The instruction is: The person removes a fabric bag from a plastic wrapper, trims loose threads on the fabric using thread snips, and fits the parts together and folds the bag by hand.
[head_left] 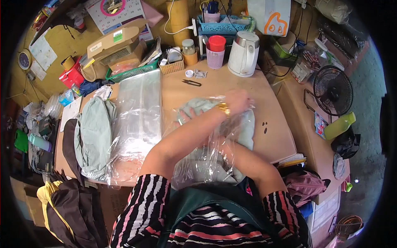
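Cloth [247, 134], pale green: centre of table [275, 109], in clear plastic [198, 167].
Left hand [239, 102], 2 o'clock: fingers curled at plastic's edge; grip cannot be told.
Right hand [191, 117], 10 o'clock: fingers spread on cloth.
Calendar [99, 14], 11 o'clock: date numerals.
Table bare toward 3 o'clock edge, save dark specks [265, 127].

Two hands [239, 101], one kettle [242, 53], one fan [333, 90]
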`<action>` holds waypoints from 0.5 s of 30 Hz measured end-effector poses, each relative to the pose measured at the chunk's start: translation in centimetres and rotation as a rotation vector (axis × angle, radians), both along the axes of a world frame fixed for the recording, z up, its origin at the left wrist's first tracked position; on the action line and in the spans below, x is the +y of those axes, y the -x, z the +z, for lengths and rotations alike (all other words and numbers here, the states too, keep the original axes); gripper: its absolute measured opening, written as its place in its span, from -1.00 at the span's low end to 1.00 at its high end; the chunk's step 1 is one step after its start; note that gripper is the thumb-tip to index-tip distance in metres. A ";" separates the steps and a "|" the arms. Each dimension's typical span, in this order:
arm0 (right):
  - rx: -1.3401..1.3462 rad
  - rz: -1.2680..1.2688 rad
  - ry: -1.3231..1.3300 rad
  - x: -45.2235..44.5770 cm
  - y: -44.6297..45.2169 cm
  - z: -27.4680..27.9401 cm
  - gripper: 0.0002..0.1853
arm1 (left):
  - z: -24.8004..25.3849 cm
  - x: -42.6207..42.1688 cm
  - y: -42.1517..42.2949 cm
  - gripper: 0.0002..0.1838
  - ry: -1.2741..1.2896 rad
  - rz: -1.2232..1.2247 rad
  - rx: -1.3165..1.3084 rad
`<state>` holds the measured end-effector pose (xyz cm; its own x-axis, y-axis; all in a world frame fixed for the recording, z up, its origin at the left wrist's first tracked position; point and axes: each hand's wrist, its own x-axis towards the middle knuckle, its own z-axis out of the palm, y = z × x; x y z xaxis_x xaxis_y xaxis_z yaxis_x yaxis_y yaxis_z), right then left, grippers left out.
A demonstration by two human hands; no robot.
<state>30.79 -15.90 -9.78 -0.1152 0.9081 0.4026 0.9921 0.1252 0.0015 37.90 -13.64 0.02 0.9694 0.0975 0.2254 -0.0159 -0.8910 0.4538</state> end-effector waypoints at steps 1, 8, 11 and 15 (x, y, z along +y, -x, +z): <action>-0.058 -0.017 0.001 -0.1 0.2 0.0 -0.15 | 1.4 -2.3 0.0 -0.77 -0.051 -0.111 -0.048; 0.293 -0.371 0.306 1.4 -3.6 3.1 -0.08 | 9.0 -19.2 6.0 -0.87 -0.256 -0.673 -0.512; 0.422 -0.628 0.150 -1.1 -10.0 1.1 -0.06 | 11.9 -18.3 11.8 -0.82 -0.254 -0.792 -0.419; 0.300 -0.654 0.177 -5.9 -11.2 1.4 -0.16 | 11.8 -10.2 20.0 -0.39 -0.106 -0.445 -0.458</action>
